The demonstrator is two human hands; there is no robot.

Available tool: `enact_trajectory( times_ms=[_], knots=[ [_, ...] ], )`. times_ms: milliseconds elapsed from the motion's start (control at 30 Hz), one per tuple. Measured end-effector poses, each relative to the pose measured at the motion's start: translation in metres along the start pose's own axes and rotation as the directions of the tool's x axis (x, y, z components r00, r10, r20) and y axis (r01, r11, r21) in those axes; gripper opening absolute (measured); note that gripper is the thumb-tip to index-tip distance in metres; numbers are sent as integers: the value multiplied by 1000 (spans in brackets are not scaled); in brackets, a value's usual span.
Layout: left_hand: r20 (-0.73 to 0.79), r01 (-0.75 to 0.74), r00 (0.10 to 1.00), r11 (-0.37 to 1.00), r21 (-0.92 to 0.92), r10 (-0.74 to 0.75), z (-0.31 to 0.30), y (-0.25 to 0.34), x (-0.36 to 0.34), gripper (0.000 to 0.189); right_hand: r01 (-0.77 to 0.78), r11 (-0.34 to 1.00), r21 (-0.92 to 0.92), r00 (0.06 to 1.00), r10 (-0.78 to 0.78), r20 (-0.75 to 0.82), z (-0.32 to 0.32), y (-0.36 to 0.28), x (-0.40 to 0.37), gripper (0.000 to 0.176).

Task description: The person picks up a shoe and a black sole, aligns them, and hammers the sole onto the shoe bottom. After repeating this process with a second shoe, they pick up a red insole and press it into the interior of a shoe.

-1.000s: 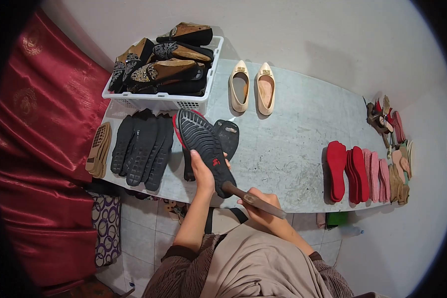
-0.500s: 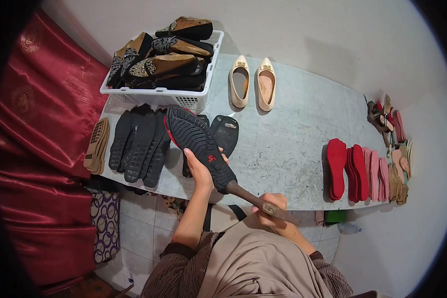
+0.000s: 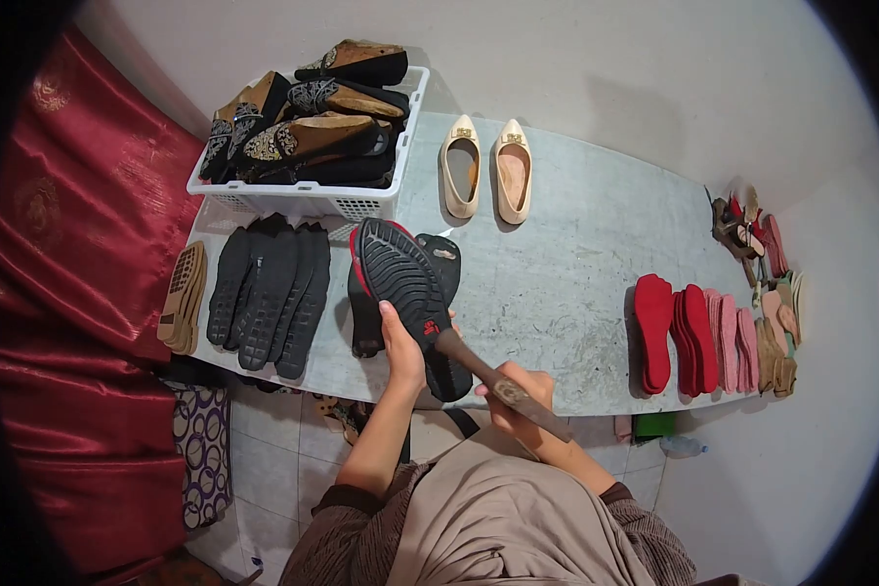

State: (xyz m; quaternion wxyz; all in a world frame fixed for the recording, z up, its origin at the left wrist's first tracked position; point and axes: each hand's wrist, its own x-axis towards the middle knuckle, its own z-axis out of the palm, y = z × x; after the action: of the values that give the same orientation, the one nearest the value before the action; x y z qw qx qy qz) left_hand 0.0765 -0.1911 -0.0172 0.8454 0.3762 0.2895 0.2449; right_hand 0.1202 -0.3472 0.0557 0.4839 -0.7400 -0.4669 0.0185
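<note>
My left hand (image 3: 403,350) grips a shoe (image 3: 398,273) by its side, its black ridged sole turned up toward me and red trim showing along the toe edge. A small red mark sits near the middle of that sole. My right hand (image 3: 518,396) is closed around a long dark brown tool (image 3: 474,361), narrow at the far end and broader toward me. The tool's narrow end overlaps the sole just past the red mark. Under and behind the shoe, black soles (image 3: 439,259) lie on the table, partly covered.
A white crate (image 3: 308,195) of black shoes with patterned uppers stands at the back left of the table (image 3: 576,234). Cream flats (image 3: 514,200), black soles (image 3: 269,293) and tan soles (image 3: 181,298) lie about. Red insoles (image 3: 654,332) and pink insoles (image 3: 721,337) line the right.
The shoe has shifted to the right. The brown tool's narrow end has gone from the heel edge to farther up over the sole.
</note>
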Motion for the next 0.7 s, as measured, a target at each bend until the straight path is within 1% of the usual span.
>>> enact_trajectory(
  times_ms=[33, 67, 100, 133, 200, 233, 267, 300, 333, 367, 400, 433, 467, 500, 533, 567, 600, 633, 667, 700],
  knots=[
    [-3, 4, 1000, 1000, 0, -4, -4, -4, 0, 85, -15, 997, 81, 996, 22, -83, 0, -3, 1, 20],
    [-31, -21, 999, 999, 44, 22, -10, -12, 5, 85, -15, 997, 80, 996, 22, -84, 1, -2, 3, 20],
    [-51, -48, 997, 995, 90, 53, -16, -21, 12, 84, -14, 999, -50, 1000, 13, -20, 1, 1, 7, 20],
    [-40, -51, 998, 994, 91, 55, -31, -38, 22, 84, -7, 983, -181, 999, 15, 42, 1, 2, 11, 20],
    [-90, -126, 986, 979, 162, 142, -62, -71, 40, 61, 5, 975, -222, 1000, 0, 22, 0, 1, 14, 20],
    [-87, -127, 986, 979, 158, 142, -41, -51, 28, 61, -5, 994, -105, 996, -5, -95, 2, 3, 13, 21],
    [-82, -124, 988, 985, 123, 135, -1, -10, -1, 60, -5, 1000, 16, 979, 8, -206, 3, 3, 10, 23],
    [-77, -118, 989, 989, 90, 125, 20, 12, -17, 59, -49, 999, 5, 981, 50, -190, -1, -2, 14, 22],
    [-75, -118, 989, 989, 90, 125, 14, 4, -14, 59, -50, 999, 4, 980, 50, -191, -2, -2, 20, 22],
    [-88, -147, 982, 968, 203, 168, 4, -10, -6, 59, -8, 995, -97, 990, -6, -142, -4, -1, 29, 20],
    [-94, -170, 973, 934, 316, 209, 7, -7, -6, 61, 33, 980, -197, 995, -51, -90, -5, -1, 34, 18],
    [-84, -175, 974, 932, 317, 211, 10, -3, -9, 61, 47, 974, -222, 991, -73, -112, -7, 0, 37, 18],
    [-4, -122, 992, 962, 243, 126, 12, 1, -15, 60, 51, 973, -225, 990, -79, -117, -7, 0, 39, 18],
    [78, -58, 996, 984, 171, 45, 18, 8, -19, 59, 27, 989, -143, 970, -61, -237, -7, 0, 41, 19],
    [75, -56, 996, 984, 168, 44, 19, 8, -20, 59, 9, 998, -55, 937, -28, -348, -6, -1, 41, 21],
    [83, -72, 995, 975, 211, 56, 20, 7, -21, 59, 7, 998, -55, 939, -26, -343, -7, 0, 43, 21],
    [94, -91, 993, 962, 256, 69, 21, 9, -22, 58, -1, 996, -92, 959, -25, -281, -7, 2, 50, 21],
    [97, -93, 993, 962, 257, 70, 25, 12, -25, 58, -4, 991, -131, 975, -26, -221, -8, 5, 59, 20],
    [117, -67, 992, 972, 227, 41, 31, 15, -28, 58, -4, 985, -170, 986, -24, -163, -9, 7, 66, 20],
    [138, -40, 990, 980, 197, 12, 35, 18, -30, 58, -22, 979, -201, 983, -15, -182, -10, 4, 70, 22]
  ],
)
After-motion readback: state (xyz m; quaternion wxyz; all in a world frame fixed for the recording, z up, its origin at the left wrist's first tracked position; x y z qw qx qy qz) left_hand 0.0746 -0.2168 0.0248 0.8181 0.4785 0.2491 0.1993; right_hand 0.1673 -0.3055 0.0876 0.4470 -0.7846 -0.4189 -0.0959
